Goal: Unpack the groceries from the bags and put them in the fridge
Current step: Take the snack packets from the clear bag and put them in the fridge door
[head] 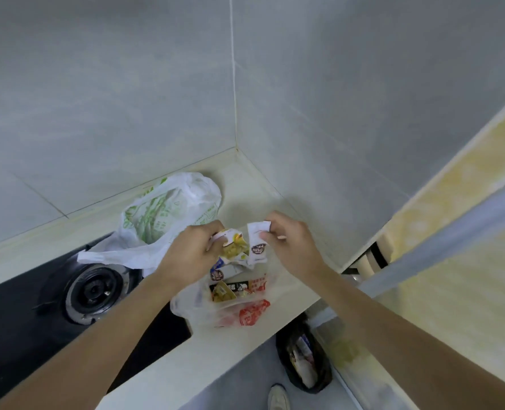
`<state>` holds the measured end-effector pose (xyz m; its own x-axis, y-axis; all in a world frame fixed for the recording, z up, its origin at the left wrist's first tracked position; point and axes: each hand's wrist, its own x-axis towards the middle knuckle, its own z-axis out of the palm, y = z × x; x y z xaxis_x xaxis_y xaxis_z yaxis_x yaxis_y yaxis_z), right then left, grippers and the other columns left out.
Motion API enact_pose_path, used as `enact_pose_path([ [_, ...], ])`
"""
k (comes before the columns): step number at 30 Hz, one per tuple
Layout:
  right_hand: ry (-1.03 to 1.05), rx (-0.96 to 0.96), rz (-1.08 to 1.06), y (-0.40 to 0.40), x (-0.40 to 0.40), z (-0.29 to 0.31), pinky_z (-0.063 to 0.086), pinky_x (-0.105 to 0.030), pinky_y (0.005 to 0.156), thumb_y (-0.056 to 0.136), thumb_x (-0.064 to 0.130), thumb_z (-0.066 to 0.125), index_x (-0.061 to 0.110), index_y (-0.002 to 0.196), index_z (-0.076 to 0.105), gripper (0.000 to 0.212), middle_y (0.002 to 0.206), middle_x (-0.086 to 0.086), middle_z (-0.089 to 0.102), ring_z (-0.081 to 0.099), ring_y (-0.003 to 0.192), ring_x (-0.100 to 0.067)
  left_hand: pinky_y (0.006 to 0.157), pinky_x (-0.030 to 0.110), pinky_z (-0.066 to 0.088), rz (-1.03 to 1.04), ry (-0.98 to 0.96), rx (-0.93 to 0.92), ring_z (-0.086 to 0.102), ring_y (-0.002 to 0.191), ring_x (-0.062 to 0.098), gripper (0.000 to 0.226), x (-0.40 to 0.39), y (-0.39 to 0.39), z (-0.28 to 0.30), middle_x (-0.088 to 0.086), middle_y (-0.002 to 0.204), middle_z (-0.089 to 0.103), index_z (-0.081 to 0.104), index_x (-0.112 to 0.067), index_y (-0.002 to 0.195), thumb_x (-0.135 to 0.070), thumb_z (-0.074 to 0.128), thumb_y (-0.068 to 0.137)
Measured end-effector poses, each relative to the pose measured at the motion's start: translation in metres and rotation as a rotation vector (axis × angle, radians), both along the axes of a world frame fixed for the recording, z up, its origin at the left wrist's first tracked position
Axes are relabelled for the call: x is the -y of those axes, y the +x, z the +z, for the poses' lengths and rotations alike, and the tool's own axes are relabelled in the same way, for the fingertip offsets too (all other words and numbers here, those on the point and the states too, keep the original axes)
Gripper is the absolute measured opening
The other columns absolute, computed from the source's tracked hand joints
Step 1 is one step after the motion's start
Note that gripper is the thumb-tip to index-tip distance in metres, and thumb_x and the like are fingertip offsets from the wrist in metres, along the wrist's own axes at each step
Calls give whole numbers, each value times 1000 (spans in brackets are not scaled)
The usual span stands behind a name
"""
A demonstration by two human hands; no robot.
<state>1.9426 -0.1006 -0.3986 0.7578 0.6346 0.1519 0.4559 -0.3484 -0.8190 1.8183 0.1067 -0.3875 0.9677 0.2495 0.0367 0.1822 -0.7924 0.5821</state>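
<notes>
Over the pale counter (245, 190) my left hand (190, 253) and my right hand (292, 242) both grip one white snack packet (246, 247) with yellow print and a dark round logo. Each hand pinches one side of its top. Under the packet stands a clear plastic bag (230, 309) with red print, holding several more packets (236, 288). A white bag with green print (159, 220) slumps behind my left hand, partly on the stove.
A black gas hob with a round burner (94, 291) fills the counter's left side. Grey tiled walls meet in a corner behind. A yellowish door or fridge side (452, 232) stands at right. On the floor sit a black-lined bin (304, 359) and a shoe (279, 398).
</notes>
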Motion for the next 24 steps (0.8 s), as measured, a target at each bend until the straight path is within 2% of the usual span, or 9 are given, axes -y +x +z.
enact_pose_path([
  [2, 75, -33, -98, -9, 15, 34, 54, -25, 72, 92, 5, 71, 12, 86, 60, 14, 76, 11, 72, 70, 76, -10, 55, 32, 41, -78, -15, 39, 55, 59, 17, 30, 3, 7, 32, -2, 61, 57, 47, -39, 78, -22, 58, 101],
  [4, 95, -24, -203, -22, 34, 70, 42, -15, 65, 92, 5, 71, 17, 80, 57, 22, 64, 19, 59, 55, 64, -3, 53, 31, 37, -158, -20, 84, 51, 57, 17, 33, 13, 16, 64, -1, 60, 54, 46, -41, 77, -21, 58, 101],
  [7, 124, 71, -314, -44, 72, 120, 42, -26, 63, 93, 10, 72, 27, 74, 51, 33, 62, 12, 44, 41, 62, -8, 56, 32, 37, -302, -12, 149, 51, 60, 18, 22, 36, 29, 113, 1, 62, 53, 50, -31, 83, -21, 58, 101],
  [10, 140, 115, -416, -72, 116, 164, 52, -49, 68, 94, 15, 72, 22, 78, 53, 25, 65, -2, 43, 46, 65, -24, 63, 39, 45, -481, -22, 230, 57, 68, 22, 13, 72, 40, 160, 1, 71, 60, 56, -22, 86, -21, 59, 99],
  [12, 170, 146, -529, -100, 157, 193, 52, -56, 72, 92, 17, 72, 20, 75, 50, 28, 65, 2, 39, 43, 64, -24, 65, 44, 48, -613, -30, 287, 58, 71, 23, 13, 114, 41, 193, -2, 74, 61, 57, -22, 83, -21, 58, 96],
  [15, 194, 214, -681, -151, 221, 231, 53, -62, 73, 89, 19, 73, 25, 72, 49, 30, 67, 7, 41, 42, 67, -18, 64, 47, 49, -808, -33, 357, 57, 69, 26, 12, 188, 36, 235, -1, 72, 62, 58, -23, 82, -23, 56, 94],
  [19, 198, 284, -928, -238, 310, 272, 55, -60, 77, 92, 13, 72, 37, 73, 56, 34, 66, 15, 50, 49, 68, -18, 61, 46, 48, -1054, -60, 418, 55, 66, 25, 11, 305, 10, 278, 0, 68, 60, 57, -24, 83, -26, 55, 94],
  [22, 224, 317, -1107, -317, 376, 289, 55, -62, 78, 90, 20, 71, 20, 84, 62, 11, 70, 9, 55, 54, 70, -25, 60, 43, 46, -1243, -87, 472, 54, 65, 24, 14, 401, -28, 300, 1, 66, 58, 55, -21, 81, -31, 53, 91],
  [24, 245, 333, -1245, -375, 418, 295, 55, -64, 78, 90, 22, 70, 19, 85, 62, 10, 74, 1, 57, 56, 73, -24, 58, 40, 43, -1368, -107, 484, 53, 65, 24, 18, 466, -62, 308, 1, 65, 56, 54, -20, 79, -34, 52, 90],
])
